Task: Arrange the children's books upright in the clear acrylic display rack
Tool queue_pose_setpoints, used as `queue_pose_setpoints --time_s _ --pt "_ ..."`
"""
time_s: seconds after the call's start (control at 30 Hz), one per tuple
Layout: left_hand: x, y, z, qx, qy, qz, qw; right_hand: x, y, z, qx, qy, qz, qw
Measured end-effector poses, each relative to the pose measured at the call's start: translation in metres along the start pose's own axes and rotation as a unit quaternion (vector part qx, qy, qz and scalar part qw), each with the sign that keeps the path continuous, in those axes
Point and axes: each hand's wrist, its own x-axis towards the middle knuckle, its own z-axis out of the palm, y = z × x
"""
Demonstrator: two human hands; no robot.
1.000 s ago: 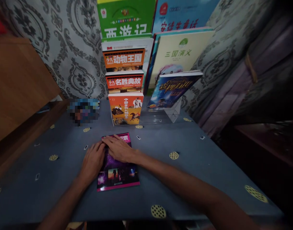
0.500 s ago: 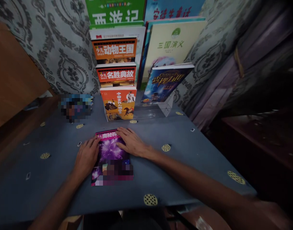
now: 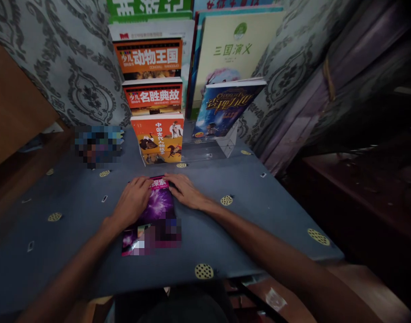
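A purple book [image 3: 160,205] lies flat on the cloth-covered table in front of me, its lower cover blurred out. My left hand [image 3: 134,198] rests over the upper left of the cover with its fingers stretched towards the title, hiding part of it. At the top right corner is my right hand [image 3: 186,192], its fingers extended and its thumb beside the book's right edge. Just beyond the hands, an orange book [image 3: 161,140] stands at the front of a clear rack [image 3: 227,146].
Several books stand in tiers behind, among them a dark blue book [image 3: 225,110] and a cream book [image 3: 237,54]. A blurred blue object [image 3: 99,146] lies at the table's back left. Patterned curtains [image 3: 80,72] hang behind the table [image 3: 259,233].
My left hand has slid inward and further over the cover. My right hand has drawn off the cover to its right edge. The view has shifted slightly.
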Motion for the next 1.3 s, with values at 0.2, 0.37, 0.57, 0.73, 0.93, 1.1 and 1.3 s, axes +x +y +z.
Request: queue_pose_setpoints --time_s 0.2,0.37,0.57,0.73,0.93,1.1,1.3 --pt "0.019 -0.012 0.013 0.007 -0.026 0.014 1.0 -0.001 0.004 0.001 0.03 0.019 -0.002 0.999" --pt "0.023 -0.019 0.017 0.022 -0.026 0.046 0.998 0.0 0.005 -0.001 0.067 0.039 0.005 0.997" --pt "0.034 -0.025 0.019 0.03 -0.049 0.072 0.996 0.0 0.001 -0.007 0.084 0.036 0.019 0.996" --pt "0.034 -0.027 0.024 0.0 -0.023 0.061 0.998 -0.001 0.001 -0.008 0.092 0.041 0.021 0.995" --pt "0.03 -0.028 0.026 -0.017 -0.012 0.048 0.999 -0.004 -0.002 -0.005 0.099 0.06 0.036 0.993" --pt "0.031 -0.026 0.025 -0.013 -0.022 0.052 0.998 -0.005 -0.007 -0.006 0.068 0.055 0.021 0.996" --pt "0.037 -0.025 0.028 -0.052 -0.019 0.054 0.997 -0.004 -0.009 -0.004 0.012 0.028 -0.018 0.999"
